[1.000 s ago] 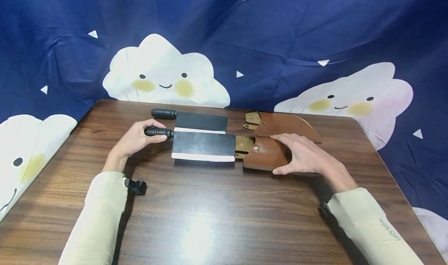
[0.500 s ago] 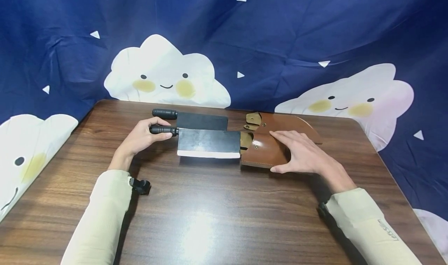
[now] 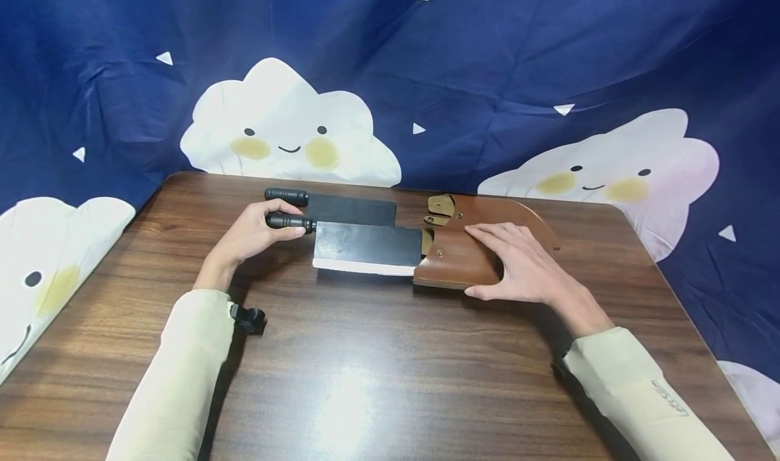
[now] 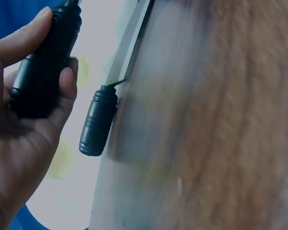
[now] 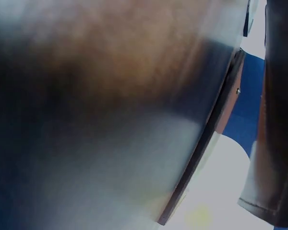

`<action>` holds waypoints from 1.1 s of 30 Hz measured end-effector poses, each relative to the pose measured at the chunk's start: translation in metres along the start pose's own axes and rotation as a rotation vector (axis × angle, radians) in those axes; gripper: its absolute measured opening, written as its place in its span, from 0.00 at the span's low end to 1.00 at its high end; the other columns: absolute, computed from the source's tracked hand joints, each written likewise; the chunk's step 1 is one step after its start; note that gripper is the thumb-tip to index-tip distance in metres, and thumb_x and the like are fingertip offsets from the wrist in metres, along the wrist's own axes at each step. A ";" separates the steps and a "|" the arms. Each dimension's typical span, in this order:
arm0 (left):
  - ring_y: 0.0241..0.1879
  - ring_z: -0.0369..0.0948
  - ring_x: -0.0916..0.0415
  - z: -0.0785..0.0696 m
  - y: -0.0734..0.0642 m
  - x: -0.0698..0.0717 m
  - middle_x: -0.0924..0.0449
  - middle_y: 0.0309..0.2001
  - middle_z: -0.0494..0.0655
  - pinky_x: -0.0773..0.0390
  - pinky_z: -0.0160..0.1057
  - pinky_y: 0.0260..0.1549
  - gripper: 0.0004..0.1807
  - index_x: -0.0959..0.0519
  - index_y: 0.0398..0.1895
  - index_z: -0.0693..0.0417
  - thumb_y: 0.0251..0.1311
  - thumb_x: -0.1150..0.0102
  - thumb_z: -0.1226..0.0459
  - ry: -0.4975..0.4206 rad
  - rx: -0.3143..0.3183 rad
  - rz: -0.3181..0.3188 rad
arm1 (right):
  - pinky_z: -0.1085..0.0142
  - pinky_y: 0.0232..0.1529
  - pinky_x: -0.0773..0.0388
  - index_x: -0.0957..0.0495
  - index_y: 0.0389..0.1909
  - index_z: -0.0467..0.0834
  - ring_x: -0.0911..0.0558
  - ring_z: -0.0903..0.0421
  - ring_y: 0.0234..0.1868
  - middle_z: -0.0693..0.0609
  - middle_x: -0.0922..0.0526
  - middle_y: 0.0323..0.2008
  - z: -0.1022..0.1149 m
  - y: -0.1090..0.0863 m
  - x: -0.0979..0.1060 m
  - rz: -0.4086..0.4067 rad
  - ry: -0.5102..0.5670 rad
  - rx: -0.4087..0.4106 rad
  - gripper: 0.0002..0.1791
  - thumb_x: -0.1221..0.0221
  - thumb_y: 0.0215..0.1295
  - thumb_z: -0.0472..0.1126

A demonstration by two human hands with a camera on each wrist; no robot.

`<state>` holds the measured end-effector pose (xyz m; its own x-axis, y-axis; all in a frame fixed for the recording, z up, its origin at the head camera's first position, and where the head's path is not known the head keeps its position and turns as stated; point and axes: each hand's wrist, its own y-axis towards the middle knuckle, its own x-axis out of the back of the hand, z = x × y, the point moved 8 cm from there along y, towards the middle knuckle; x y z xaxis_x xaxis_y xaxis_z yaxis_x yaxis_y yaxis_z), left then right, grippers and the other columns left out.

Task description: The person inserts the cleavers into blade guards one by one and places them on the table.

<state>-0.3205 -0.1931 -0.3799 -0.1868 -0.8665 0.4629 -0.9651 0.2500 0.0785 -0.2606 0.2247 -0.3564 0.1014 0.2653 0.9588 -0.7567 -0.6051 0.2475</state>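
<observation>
My left hand [image 3: 240, 237] grips the black handle of a cleaver [image 3: 365, 243], whose dark blade has a pale edge facing me. In the left wrist view, thumb and fingers wrap the cleaver handle [image 4: 45, 67]. My right hand [image 3: 527, 265] holds a brown leather knife sheath [image 3: 460, 261] across its width, thumb on the near edge and fingers on the far side. The blade's right end lies at the sheath's mouth, over its tan inner flap. Both are lifted slightly off the table. At the right wrist view's right side, the held sheath [image 5: 281, 143] shows edge-on; no fingers are clear there.
A second cleaver [image 3: 350, 209] lies behind the first, handle leftward. Behind the held sheath lies another brown sheath [image 3: 496, 210] with tan snap straps. The wooden table [image 3: 341, 353] ends at a blue curtain [image 3: 463, 61] printed with clouds.
The left hand has moved the cleaver right and slightly away from me. The right hand has shifted the sheath slightly left, so the blade's end now reaches the sheath's mouth.
</observation>
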 end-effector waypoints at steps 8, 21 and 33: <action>0.45 0.44 0.25 0.000 0.001 0.000 0.20 0.51 0.58 0.26 0.35 0.44 0.22 0.18 0.54 0.61 0.59 0.26 0.60 -0.021 0.012 0.008 | 0.45 0.58 0.40 0.31 0.72 0.45 0.30 0.44 0.64 0.46 0.27 0.67 -0.002 -0.001 0.002 -0.058 0.042 -0.008 0.58 0.26 0.41 0.70; 0.44 0.43 0.24 -0.003 0.002 0.000 0.20 0.51 0.58 0.25 0.34 0.42 0.21 0.17 0.52 0.61 0.58 0.26 0.61 -0.062 -0.002 -0.023 | 0.46 0.56 0.38 0.30 0.71 0.44 0.30 0.45 0.64 0.46 0.27 0.67 0.005 0.004 0.010 -0.117 0.079 0.021 0.59 0.24 0.38 0.68; 0.44 0.42 0.24 -0.008 0.002 -0.003 0.21 0.54 0.59 0.24 0.32 0.42 0.23 0.19 0.56 0.62 0.59 0.27 0.63 -0.112 0.004 -0.009 | 0.47 0.57 0.38 0.30 0.71 0.44 0.30 0.46 0.64 0.46 0.26 0.67 0.013 0.011 0.013 -0.140 0.078 0.056 0.60 0.24 0.37 0.69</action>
<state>-0.3202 -0.1866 -0.3747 -0.1973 -0.9118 0.3602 -0.9675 0.2404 0.0784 -0.2598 0.2117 -0.3392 0.1509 0.4059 0.9014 -0.7013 -0.5987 0.3870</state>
